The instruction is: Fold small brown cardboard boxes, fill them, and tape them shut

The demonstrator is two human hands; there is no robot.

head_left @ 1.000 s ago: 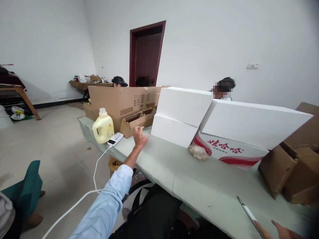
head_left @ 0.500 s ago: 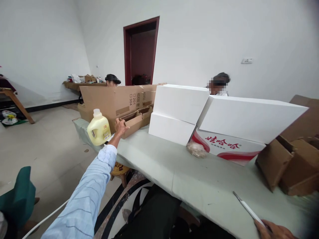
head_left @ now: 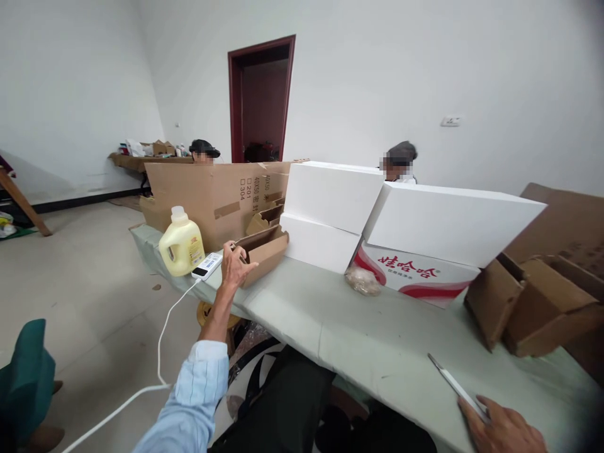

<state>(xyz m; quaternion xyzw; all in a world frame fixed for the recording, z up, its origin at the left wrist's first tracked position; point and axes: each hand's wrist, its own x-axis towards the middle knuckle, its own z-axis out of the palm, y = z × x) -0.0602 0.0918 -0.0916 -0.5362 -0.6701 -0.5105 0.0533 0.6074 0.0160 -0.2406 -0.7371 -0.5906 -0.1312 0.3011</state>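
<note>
My left hand is closed on the left end of a narrow, open-topped cardboard box at the table's left side. The fingers go over its rim and the thumb lies along the near wall; what is inside cannot be seen. My right hand, low at the right, is closed around a slim white-handled knife. Its thin metal end points away to the upper left, just over the tabletop. A pale yellow jug and a white power strip are left of my left hand.
A second small cardboard box is behind the held one, before a large carton. White boxes stand stacked mid-table, near a clear plastic bundle. Brown boxes are at right. Two people sit beyond. A white cable hangs left.
My left hand has drawn the narrow cardboard box toward me, away from the one behind it. The power strip now shows. My right hand keeps hold of the knife; the view has shifted slightly.
</note>
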